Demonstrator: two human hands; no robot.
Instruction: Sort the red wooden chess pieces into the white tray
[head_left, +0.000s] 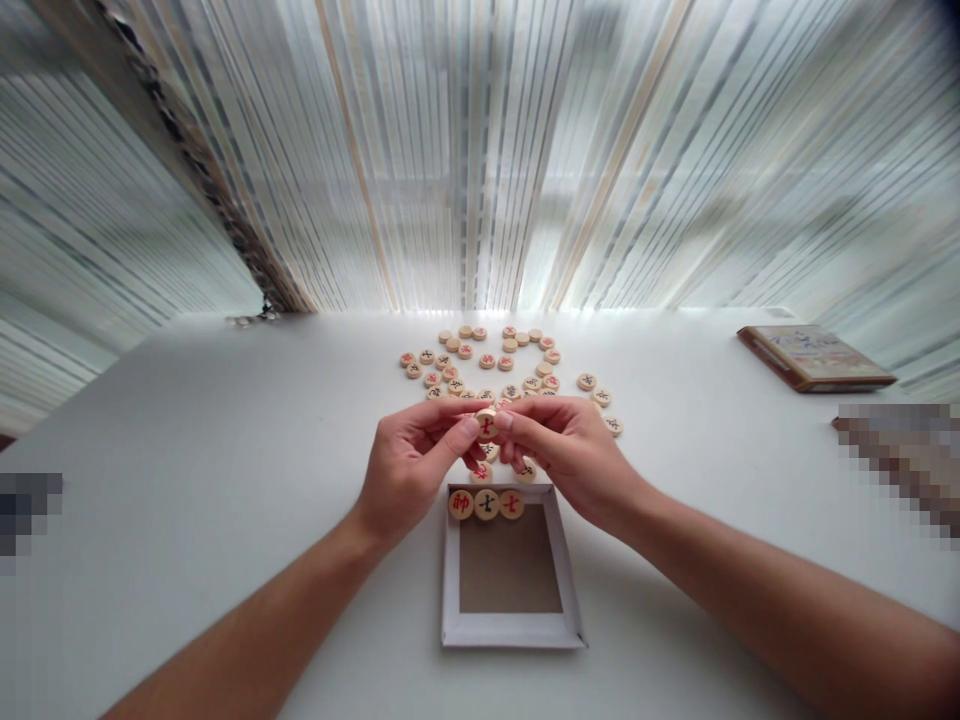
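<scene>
Hanging past the far edge of a smooth white table, a pale striped curtain fills the background. Toward the surface's far right corner lies a flat rectangular brown box with a pictured top. Between the person's forearms sits a shallow white-walled tray with a brown floor. The left hand and right hand meet beyond the tray's far edge, each with thumb and index finger pinching one side of a round pale wooden disc bearing a character. Loose round wooden discs spread toward the middle of the surface's far edge. Three character-marked wooden discs, red, black and red, run rightward from the tray's far left corner.
</scene>
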